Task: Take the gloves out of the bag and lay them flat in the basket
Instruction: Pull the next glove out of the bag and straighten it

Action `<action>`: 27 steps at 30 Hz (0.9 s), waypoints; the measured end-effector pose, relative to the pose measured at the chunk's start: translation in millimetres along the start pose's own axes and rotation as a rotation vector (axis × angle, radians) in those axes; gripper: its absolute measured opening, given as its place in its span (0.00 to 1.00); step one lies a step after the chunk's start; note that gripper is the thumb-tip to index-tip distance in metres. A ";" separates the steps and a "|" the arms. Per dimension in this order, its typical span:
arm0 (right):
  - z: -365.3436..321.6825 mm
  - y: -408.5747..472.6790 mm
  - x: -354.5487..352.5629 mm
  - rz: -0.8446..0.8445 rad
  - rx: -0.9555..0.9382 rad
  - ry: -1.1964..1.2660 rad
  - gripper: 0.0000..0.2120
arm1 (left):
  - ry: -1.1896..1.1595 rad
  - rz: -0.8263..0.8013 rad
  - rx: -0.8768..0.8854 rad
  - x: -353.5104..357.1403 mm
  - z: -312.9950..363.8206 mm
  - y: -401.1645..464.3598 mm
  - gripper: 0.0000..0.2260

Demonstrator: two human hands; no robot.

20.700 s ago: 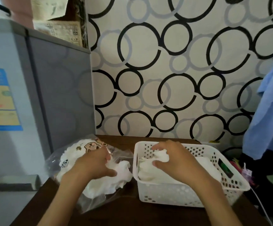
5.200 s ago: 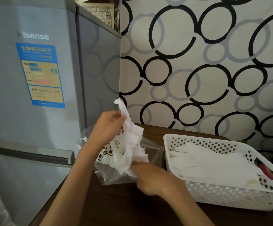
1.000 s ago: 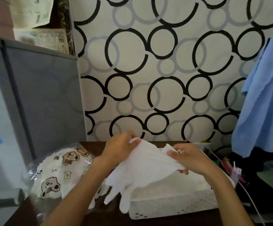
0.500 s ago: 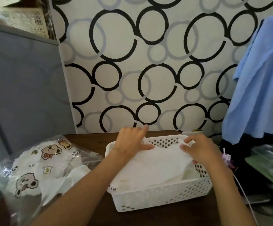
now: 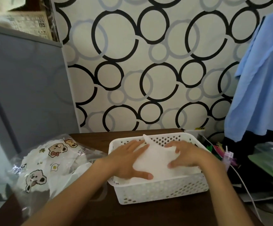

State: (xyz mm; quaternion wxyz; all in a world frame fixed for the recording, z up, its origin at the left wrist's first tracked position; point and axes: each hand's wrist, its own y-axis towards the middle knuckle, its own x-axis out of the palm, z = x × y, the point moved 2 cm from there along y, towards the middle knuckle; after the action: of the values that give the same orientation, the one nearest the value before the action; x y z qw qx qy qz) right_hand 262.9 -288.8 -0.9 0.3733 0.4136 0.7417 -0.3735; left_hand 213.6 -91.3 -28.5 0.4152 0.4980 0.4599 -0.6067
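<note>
Both hands are down in the white perforated plastic basket [image 5: 161, 191], which sits on the dark brown wooden table [image 5: 165, 214]. The left hand [image 5: 129, 162] lies flat with fingers straight and thumb stretched out along the near side, pressing on the stack of thin white gloves [image 5: 155, 162] inside the basket. The right hand [image 5: 186, 154] presses on the same stack from the other side, fingers spread and only slightly bent, pinching nothing. One corner of the top glove pokes up against the basket's far wall. To the left, just beside the basket, lies the clear plastic bag printed with cartoon bears [image 5: 50, 165], crumpled, more white gloves showing through it. A grey fridge [image 5: 26, 95] stands behind the bag, and a light blue cloth [image 5: 263, 79] hangs at far right.
</note>
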 end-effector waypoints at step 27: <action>8.6 7.2 5.3 -0.088 -0.074 -0.074 0.32 | -0.389 0.332 -0.129 -36.7 -28.4 -47.4 0.12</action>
State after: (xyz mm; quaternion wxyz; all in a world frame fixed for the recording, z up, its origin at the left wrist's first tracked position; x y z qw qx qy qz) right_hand 269.4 -291.7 -11.1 0.3987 0.3522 0.7583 -0.3768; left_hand 180.1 -51.1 12.2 0.6206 0.4132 0.3212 -0.5839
